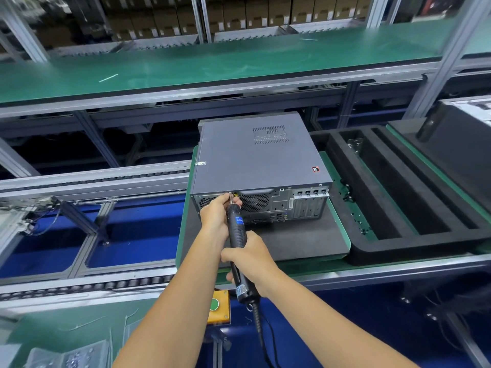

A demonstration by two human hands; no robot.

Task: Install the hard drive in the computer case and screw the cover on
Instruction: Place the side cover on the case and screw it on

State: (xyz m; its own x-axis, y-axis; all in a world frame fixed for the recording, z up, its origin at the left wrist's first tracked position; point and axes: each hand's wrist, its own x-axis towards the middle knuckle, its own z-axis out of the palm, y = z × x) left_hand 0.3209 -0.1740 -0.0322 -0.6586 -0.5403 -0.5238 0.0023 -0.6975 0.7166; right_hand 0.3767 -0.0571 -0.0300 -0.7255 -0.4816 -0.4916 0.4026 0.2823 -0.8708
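A grey computer case (255, 158) lies on its side on a dark mat, its cover closed and its rear panel facing me. My right hand (251, 257) grips the body of a black electric screwdriver (237, 243) that slants up toward the case. The bit tip meets a screw (230, 193) at the top left of the rear panel. My left hand (216, 215) pinches the bit just behind the tip. The hard drive is not visible.
The mat sits on a green pallet (183, 235) on the conveyor line. A black foam tray (398, 197) with long slots lies to the right. A yellow button box (219, 306) sits below my hands, bags of screws (71, 357) at the lower left.
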